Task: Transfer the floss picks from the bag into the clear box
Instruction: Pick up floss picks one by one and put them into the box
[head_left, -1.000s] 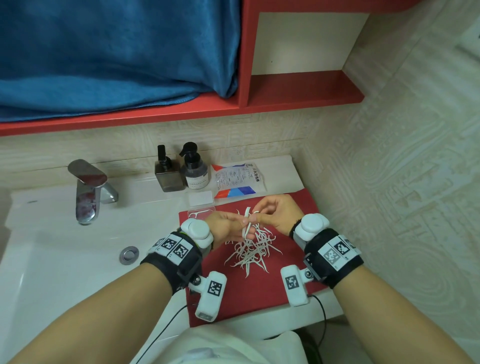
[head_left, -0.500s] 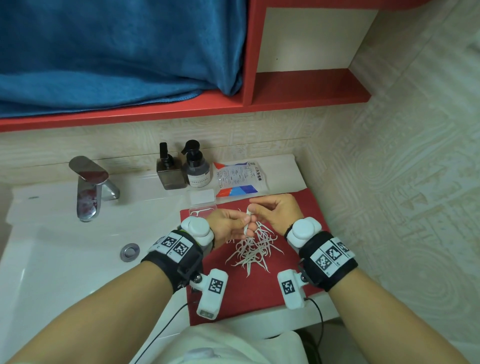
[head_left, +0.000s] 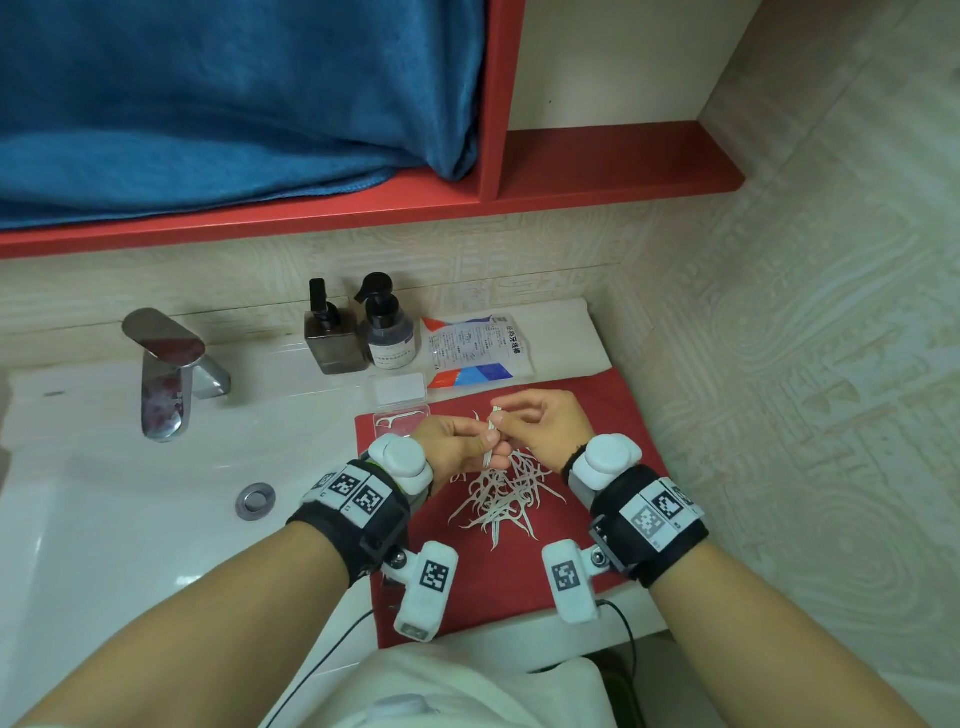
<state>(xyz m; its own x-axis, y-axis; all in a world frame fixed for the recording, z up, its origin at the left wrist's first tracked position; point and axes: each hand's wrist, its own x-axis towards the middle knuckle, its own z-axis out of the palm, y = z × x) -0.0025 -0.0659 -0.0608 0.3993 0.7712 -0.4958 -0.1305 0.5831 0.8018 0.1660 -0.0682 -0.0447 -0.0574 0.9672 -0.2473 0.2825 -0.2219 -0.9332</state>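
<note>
Head view, left hand (head_left: 457, 447) and right hand (head_left: 545, 423) pinching floss picks (head_left: 492, 431) between them, above loose pile (head_left: 501, 501).

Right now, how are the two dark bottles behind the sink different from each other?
The left bottle is square-bodied with brownish tinted sides, while the right bottle is rounded and grey. The left bottle has a slim upright black pump; the right bottle has a broader black pump head with a spout pointing left. The right bottle carries a pale label with small print; the left bottle shows none. Both stand upright, side by side against the wall, near the faucet.
</note>
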